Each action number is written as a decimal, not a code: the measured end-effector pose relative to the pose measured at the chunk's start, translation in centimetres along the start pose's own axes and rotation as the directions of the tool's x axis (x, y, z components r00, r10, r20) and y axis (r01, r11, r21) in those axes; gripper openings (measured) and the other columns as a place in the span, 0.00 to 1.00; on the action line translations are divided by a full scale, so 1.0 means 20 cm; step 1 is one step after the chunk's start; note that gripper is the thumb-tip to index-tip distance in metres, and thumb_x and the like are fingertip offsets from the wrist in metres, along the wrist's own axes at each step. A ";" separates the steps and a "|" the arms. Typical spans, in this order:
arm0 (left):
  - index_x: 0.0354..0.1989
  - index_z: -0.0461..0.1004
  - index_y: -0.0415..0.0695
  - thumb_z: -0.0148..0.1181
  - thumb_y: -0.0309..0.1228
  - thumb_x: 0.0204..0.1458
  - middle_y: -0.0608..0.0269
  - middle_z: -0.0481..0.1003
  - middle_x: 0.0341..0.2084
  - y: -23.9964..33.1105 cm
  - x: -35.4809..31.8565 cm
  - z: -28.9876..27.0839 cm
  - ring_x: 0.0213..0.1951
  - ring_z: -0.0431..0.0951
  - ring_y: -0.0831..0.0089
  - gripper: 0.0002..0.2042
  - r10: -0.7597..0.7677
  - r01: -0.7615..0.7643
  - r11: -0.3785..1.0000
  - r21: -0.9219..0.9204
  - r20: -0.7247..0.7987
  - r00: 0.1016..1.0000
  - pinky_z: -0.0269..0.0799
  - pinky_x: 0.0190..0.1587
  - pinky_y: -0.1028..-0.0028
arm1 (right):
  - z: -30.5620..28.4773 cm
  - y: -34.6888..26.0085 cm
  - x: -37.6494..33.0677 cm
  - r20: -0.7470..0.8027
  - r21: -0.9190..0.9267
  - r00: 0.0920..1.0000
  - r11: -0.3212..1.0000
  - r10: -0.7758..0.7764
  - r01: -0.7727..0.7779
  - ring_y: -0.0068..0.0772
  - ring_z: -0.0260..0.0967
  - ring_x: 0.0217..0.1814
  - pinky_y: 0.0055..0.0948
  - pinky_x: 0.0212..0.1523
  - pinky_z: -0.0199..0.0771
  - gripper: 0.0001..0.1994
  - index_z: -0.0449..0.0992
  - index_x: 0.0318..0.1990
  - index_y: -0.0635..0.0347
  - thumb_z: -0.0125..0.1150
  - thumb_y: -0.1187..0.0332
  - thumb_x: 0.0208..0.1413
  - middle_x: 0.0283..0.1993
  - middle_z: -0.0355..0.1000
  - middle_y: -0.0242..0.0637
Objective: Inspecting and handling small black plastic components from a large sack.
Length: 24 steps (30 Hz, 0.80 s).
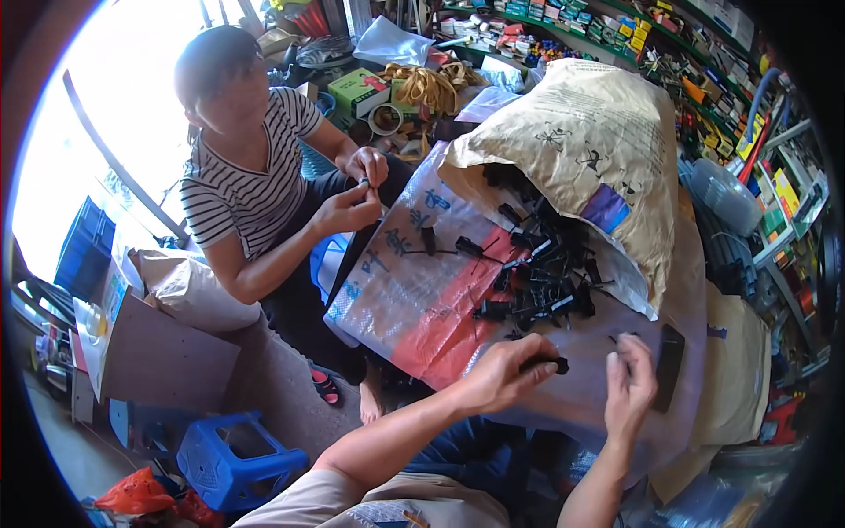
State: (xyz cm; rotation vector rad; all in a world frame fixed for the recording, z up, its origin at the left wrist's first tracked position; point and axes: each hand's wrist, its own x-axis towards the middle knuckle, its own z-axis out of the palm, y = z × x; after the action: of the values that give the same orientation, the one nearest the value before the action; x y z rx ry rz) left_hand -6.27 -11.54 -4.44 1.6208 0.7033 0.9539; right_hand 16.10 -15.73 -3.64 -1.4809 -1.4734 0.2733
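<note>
My left hand (509,371) is closed around a small black plastic part (547,363), whose end shows past the thumb. To its right, my right hand (630,384) is raised with thumb and fingers drawn together. A tiny dark piece shows by its fingertips, too small to name. Just beyond both hands lies a heap of black plastic parts (576,304), some with thin stems. They spill from the mouth of a large tan paper sack (607,132) lying on its side. Two single parts sit apart on the woven plastic sheet (378,304) that covers the work surface.
Across to the left a seated person in a striped shirt (251,172) works a small piece between both hands. A dark flat rectangular object (671,365) lies right of my right hand. On the floor stands a blue plastic stool (233,462). Crowded shelves (581,26) line the back.
</note>
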 end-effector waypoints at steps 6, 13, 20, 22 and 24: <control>0.43 0.70 0.38 0.57 0.27 0.55 0.52 0.75 0.32 -0.03 0.01 0.09 0.35 0.77 0.60 0.09 0.110 -0.112 0.992 0.059 0.036 0.993 0.70 0.37 0.67 | 0.14 -0.06 -0.11 0.404 0.501 0.908 0.804 0.110 -0.321 0.19 0.69 0.33 0.20 0.36 0.70 0.11 0.73 0.44 0.66 0.61 0.68 0.58 0.37 0.73 0.32; 0.40 0.70 0.38 0.56 0.26 0.53 0.50 0.74 0.29 -0.04 0.04 0.14 0.33 0.77 0.51 0.08 0.117 -0.119 0.986 0.116 0.021 0.993 0.70 0.34 0.62 | 0.15 -0.01 -0.11 0.301 0.551 0.949 0.794 0.098 -0.257 0.18 0.68 0.29 0.19 0.32 0.69 0.07 0.71 0.42 0.66 0.56 0.71 0.61 0.36 0.72 0.33; 0.36 0.69 0.39 0.57 0.26 0.50 0.50 0.73 0.29 -0.10 0.04 0.19 0.32 0.75 0.47 0.07 0.153 -0.129 0.935 0.329 -0.048 0.987 0.71 0.33 0.59 | 0.19 0.07 -0.13 0.268 0.550 0.955 0.794 0.127 -0.260 0.18 0.65 0.30 0.19 0.32 0.67 0.04 0.71 0.37 0.66 0.52 0.74 0.61 0.38 0.72 0.35; 0.35 0.68 0.40 0.57 0.26 0.50 0.50 0.73 0.28 -0.11 0.03 0.20 0.31 0.75 0.47 0.06 0.151 -0.115 0.936 0.333 -0.083 0.985 0.70 0.32 0.59 | 0.20 0.04 -0.13 0.286 0.573 0.945 0.763 0.157 -0.300 0.19 0.66 0.39 0.20 0.42 0.66 0.04 0.71 0.37 0.67 0.50 0.77 0.58 0.41 0.72 0.36; 0.33 0.68 0.40 0.57 0.26 0.50 0.50 0.72 0.28 -0.11 0.03 0.21 0.30 0.75 0.47 0.06 0.149 -0.103 0.937 0.334 -0.116 0.982 0.70 0.31 0.59 | 0.20 0.06 -0.13 0.292 0.595 0.944 0.743 0.155 -0.307 0.20 0.66 0.40 0.20 0.44 0.66 0.05 0.71 0.38 0.67 0.50 0.77 0.57 0.41 0.72 0.37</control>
State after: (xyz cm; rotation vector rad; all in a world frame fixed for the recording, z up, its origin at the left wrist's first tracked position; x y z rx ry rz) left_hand -2.26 -12.47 -6.91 1.9222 0.8996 1.0950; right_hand 13.30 -15.80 -7.72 -1.0811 -1.1793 1.0262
